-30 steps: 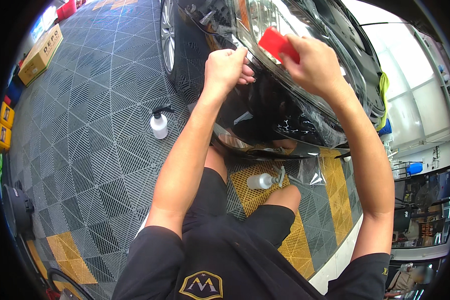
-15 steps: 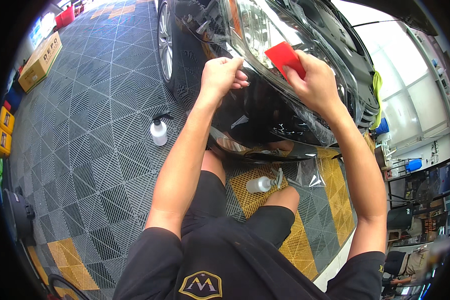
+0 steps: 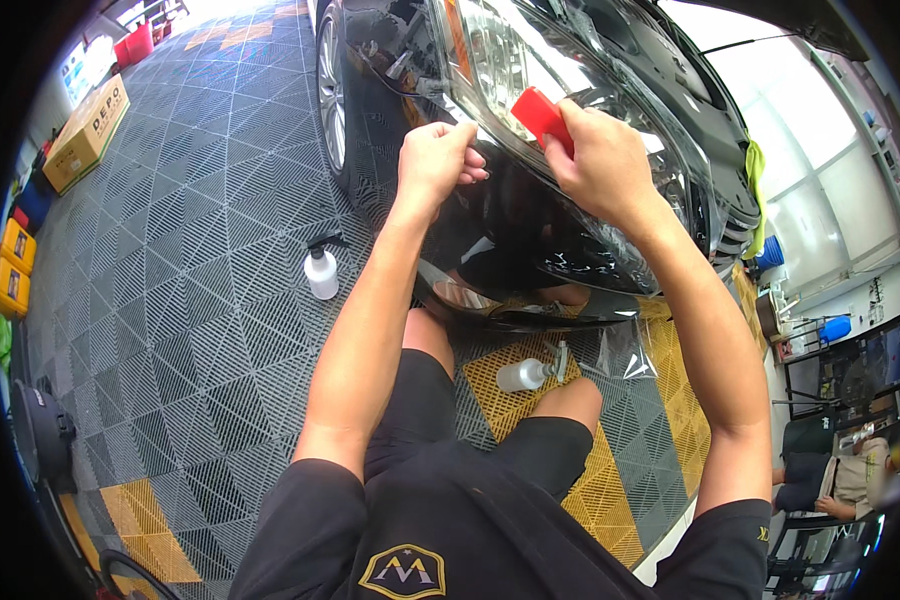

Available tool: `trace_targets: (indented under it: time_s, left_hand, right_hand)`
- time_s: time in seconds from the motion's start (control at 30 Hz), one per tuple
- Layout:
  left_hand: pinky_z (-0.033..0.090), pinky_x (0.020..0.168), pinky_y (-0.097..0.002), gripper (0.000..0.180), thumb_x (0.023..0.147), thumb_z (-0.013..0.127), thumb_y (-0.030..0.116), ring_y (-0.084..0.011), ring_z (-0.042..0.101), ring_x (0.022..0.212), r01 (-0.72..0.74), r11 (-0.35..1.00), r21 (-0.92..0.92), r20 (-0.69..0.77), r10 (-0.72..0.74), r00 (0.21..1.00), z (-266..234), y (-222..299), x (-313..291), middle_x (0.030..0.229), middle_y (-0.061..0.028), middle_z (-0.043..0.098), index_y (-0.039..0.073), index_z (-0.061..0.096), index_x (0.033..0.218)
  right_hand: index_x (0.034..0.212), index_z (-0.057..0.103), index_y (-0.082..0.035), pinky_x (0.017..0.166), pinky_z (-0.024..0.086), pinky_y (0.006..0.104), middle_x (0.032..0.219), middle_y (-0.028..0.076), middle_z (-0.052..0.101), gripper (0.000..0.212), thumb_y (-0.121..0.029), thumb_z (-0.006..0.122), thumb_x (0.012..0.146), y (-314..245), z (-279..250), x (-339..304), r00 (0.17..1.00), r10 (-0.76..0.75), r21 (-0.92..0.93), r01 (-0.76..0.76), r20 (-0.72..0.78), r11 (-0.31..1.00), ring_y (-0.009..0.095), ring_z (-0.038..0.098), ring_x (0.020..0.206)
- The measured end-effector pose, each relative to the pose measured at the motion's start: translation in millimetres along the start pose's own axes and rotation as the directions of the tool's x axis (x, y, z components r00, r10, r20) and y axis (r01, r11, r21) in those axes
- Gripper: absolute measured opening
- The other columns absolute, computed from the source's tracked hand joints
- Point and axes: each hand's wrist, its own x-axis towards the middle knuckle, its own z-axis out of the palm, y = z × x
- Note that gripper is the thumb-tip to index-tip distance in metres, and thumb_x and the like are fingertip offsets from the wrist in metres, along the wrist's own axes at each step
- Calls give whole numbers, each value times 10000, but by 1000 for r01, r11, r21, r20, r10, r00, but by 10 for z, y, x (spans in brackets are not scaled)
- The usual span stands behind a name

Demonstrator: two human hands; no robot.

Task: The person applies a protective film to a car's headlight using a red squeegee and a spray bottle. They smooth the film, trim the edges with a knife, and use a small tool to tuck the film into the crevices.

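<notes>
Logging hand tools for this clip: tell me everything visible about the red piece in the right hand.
The red piece is small, flat-looking and evenly coloured, apparently plastic, with rounded corners. The right hand grips it between thumb and fingers, hiding one end. It sits tilted, seen against the headlight; whether it touches that is unclear.

- A floor of grey and yellow gridded tiles (image 3: 220, 400) is seen.
- A white, black-topped spray bottle (image 3: 321, 277) is stood upright.
- A white, grey-triggered bottle (image 3: 520, 376) is laid sideways.
</notes>
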Motion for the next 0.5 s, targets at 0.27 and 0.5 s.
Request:
trace_targets:
  time_s: [0.27, 0.5]
  left_hand:
    - [540, 581, -281, 344, 1005, 605, 335, -207, 715, 634, 20, 997, -76, 78, -14, 997, 1, -57, 63, 744, -88, 684, -5, 639, 967]
    - [530, 519, -262, 318, 1031, 577, 310, -184, 686, 569, -22, 989, -146, -7, 21, 1000, -1, -200, 33, 684, -68, 660, 19, 629, 916]
  right_hand:
    - [938, 629, -53, 674, 539, 450, 783, 140, 660, 123, -122, 664, 842, -35, 82, -270, 989, -96, 36, 101, -111, 994, 350, 657, 766]
    - [888, 658, -18, 602, 512, 374, 742, 86, 634, 196, 30, 678, 699, -613, -746, -999, 916, -106, 477, 297, -387, 827, 286, 631, 637]
